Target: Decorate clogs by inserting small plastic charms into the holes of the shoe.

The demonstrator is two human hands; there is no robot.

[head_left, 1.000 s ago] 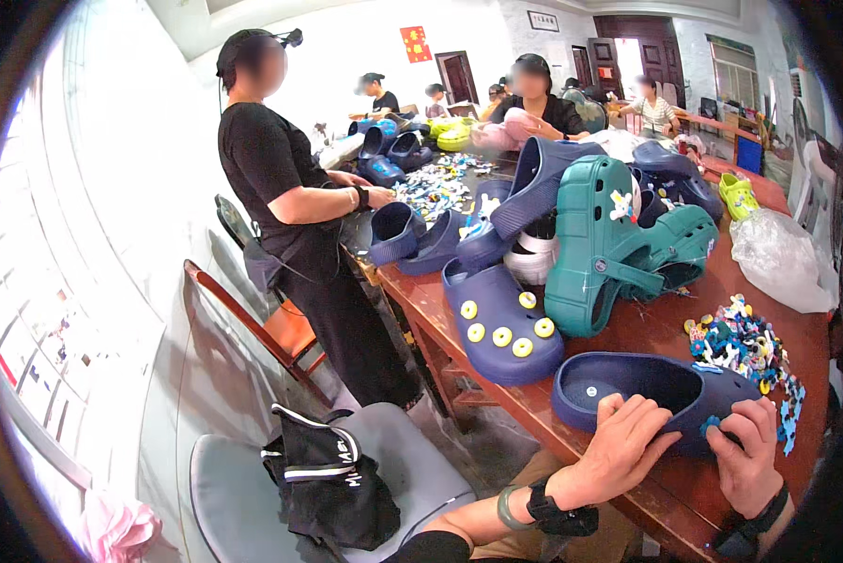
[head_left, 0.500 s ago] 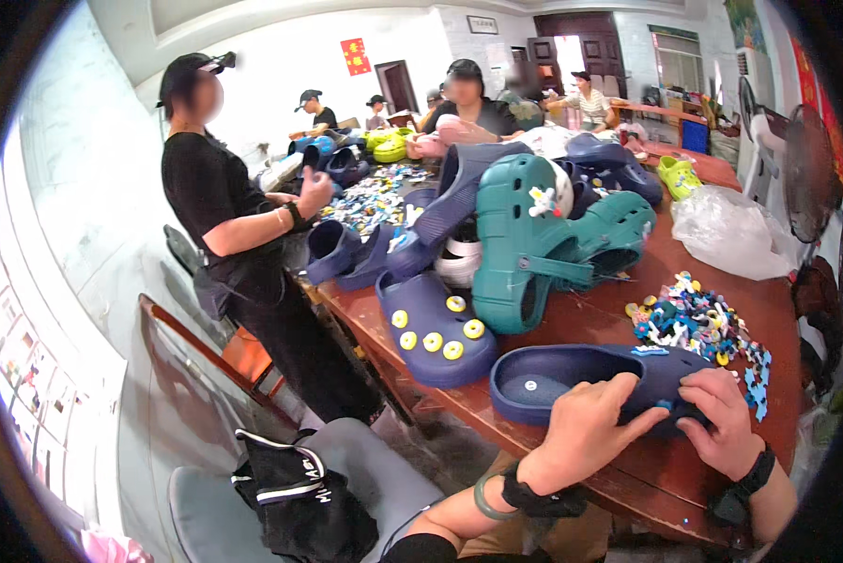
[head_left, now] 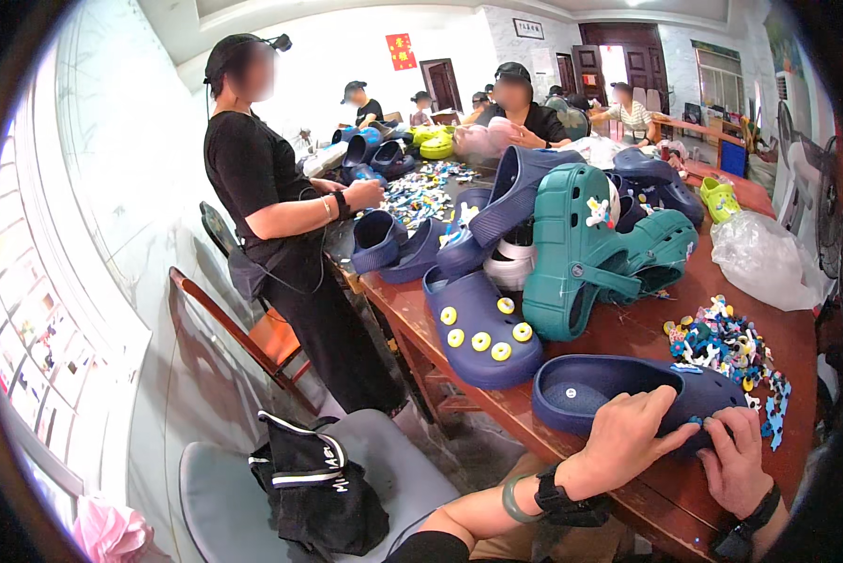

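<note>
A navy clog (head_left: 558,413) lies on the table right in front of me, its toe to the right. My left hand (head_left: 623,439) grips its near side, index finger over the rim of the opening and thumb outside. My right hand (head_left: 736,460) is closed at the toe, its fingertips pinching a small blue shoe charm (head_left: 697,422) against the upper. Another blue and white charm (head_left: 686,369) sits on the clog's far side. Behind stands a second navy clog (head_left: 482,324) bearing several yellow and white round charms.
A loose heap of colourful charms (head_left: 722,342) lies beyond the toe. Green clogs (head_left: 572,253) and more navy clogs (head_left: 520,197) are piled behind. A clear plastic bag (head_left: 764,263) rests at the right. One person (head_left: 276,188) stands at the left; a grey chair (head_left: 393,469) holds a black bag.
The whole view has shifted, so the table and clogs appear further right. My hands stay at the clog's toe, thumb tips closer together around the blue charm. The standing person's hands have lowered.
</note>
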